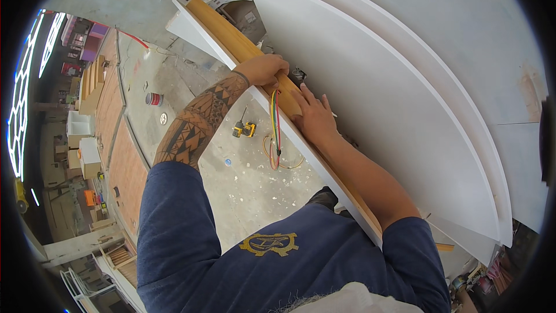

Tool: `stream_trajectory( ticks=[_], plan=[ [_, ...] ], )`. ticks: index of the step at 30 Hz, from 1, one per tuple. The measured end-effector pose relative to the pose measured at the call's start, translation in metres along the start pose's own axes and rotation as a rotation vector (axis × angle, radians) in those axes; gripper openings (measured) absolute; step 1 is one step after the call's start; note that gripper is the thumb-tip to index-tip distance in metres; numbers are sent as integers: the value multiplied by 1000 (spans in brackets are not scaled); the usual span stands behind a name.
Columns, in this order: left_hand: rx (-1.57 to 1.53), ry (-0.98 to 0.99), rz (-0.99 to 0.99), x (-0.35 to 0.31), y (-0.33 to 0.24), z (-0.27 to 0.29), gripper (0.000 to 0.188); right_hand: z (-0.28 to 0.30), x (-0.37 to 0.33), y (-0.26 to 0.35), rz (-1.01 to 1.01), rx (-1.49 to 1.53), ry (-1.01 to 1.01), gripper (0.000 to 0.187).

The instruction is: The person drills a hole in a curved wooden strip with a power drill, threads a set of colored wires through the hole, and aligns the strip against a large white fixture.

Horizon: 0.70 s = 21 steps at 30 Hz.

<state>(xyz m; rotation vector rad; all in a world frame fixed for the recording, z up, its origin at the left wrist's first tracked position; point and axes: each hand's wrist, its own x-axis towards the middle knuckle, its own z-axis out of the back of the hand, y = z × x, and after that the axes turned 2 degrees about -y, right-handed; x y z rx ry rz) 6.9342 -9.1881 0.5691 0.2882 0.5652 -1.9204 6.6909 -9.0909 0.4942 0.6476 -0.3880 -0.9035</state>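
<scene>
A long panel with a white edge and a bare wooden face (217, 23) runs diagonally in front of me. My left hand (263, 71) is closed at the wooden face, its fingers bent; whatever they grip is hidden. Just below it, a bundle of coloured wires (277, 122) comes out by the panel's edge and hangs down in loops. My right hand (315, 113) lies on the wood farther down the panel, fingers stretched out and apart. Beyond the fingertips is a small dark and metallic piece (299, 74), too small to name.
Large curved white panels (394, 81) stand close on the right. On the paint-spotted floor are a yellow and black cordless drill (244, 129), a paint can (154, 99) and a round lid (164, 118). Wooden boxes (91, 87) and a reddish-brown floor strip (123, 162) lie farther left.
</scene>
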Motion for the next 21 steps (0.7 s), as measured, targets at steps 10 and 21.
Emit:
stream_trajectory(
  ticks=[10, 21],
  plan=[
    [-104, -53, 45, -1, -8, 1, 32, 12, 1, 3, -71, -31, 94, 71],
    [-101, -66, 48, 6, -18, -1, 32, 14, -3, -3, -164, 48, 25, 82]
  ],
)
